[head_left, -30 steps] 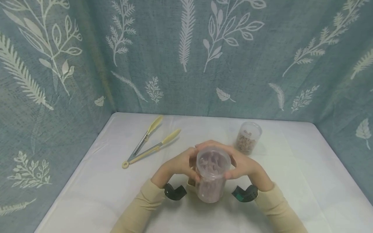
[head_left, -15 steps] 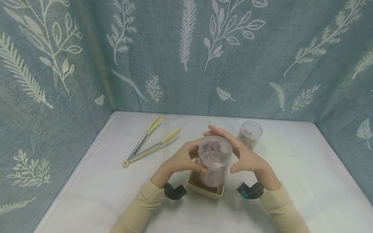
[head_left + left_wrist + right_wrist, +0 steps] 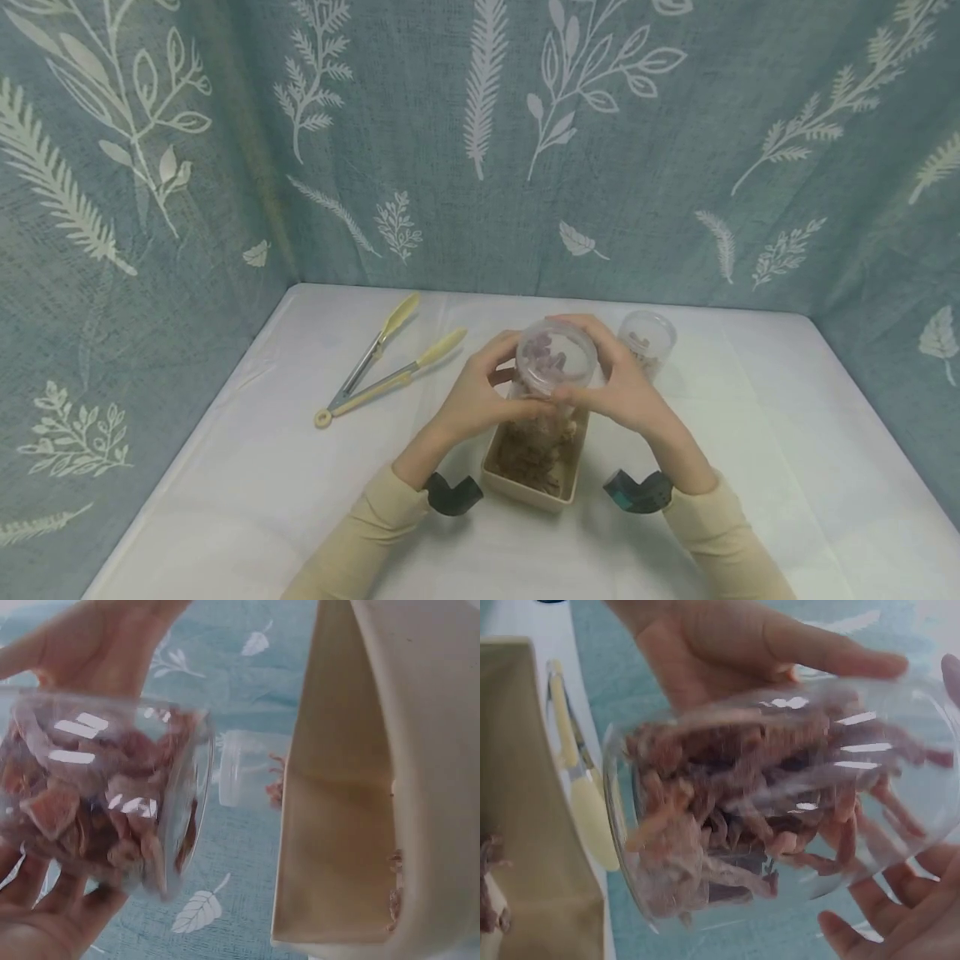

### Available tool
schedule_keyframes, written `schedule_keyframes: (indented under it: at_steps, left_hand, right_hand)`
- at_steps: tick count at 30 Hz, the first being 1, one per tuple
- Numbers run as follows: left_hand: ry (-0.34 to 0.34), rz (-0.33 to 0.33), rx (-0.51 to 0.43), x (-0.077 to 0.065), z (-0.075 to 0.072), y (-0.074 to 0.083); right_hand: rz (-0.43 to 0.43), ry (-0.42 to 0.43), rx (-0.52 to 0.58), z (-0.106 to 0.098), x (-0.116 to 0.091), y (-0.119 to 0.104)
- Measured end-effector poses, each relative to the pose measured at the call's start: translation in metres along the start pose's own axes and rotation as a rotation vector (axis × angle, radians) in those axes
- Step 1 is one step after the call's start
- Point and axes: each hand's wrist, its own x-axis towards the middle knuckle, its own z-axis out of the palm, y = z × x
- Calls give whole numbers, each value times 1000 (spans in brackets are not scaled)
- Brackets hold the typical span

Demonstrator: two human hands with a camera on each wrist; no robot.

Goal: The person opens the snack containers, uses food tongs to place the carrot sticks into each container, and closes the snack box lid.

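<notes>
Both hands hold a clear plastic jar [image 3: 557, 354] of reddish-brown dried pieces over a cream box [image 3: 525, 498]. My left hand [image 3: 482, 393] grips its left side, and my right hand [image 3: 628, 390] grips the right; the two thumbs lie across its front. Most of the fingers behind it are hidden. In the left wrist view one end of the jar [image 3: 90, 787] faces the box [image 3: 337, 855], a gap between them. The right wrist view shows pieces crowded at that end of the jar [image 3: 757, 802]. Brown shreds [image 3: 528, 458] lie in the box.
Spread tongs with yellow tips [image 3: 367, 396] lie on the white tabletop [image 3: 247, 467] to the left. A second clear jar [image 3: 651, 337] holding brown bits stands behind my right hand. A patterned blue-green curtain [image 3: 420, 150] closes off the back and sides.
The held jar has shifted away from me, uncovering more of the cream box and its shreds. My right hand's fingers loosened and spread, then closed round the jar again. The pieces inside have shifted.
</notes>
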Motion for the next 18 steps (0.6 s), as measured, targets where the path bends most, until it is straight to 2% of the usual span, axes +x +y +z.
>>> schedule_keyframes:
  at_steps: [6,10,14,18]
  left_hand:
    - [-135,-5,-99,1,-3,1]
    - [-194,-12,-121,1,-3,2]
    - [-197,-14,-118,0,-2,3]
    - [-174,-13,-109,0,-1,2]
  right_hand:
    - [-135,-96,84,-6,0,3]
    - [-204,-159,99,-8,0,4]
    - [-202,-192,96,-10,0,3]
    - [-166,-183,85,-10,-1,2]
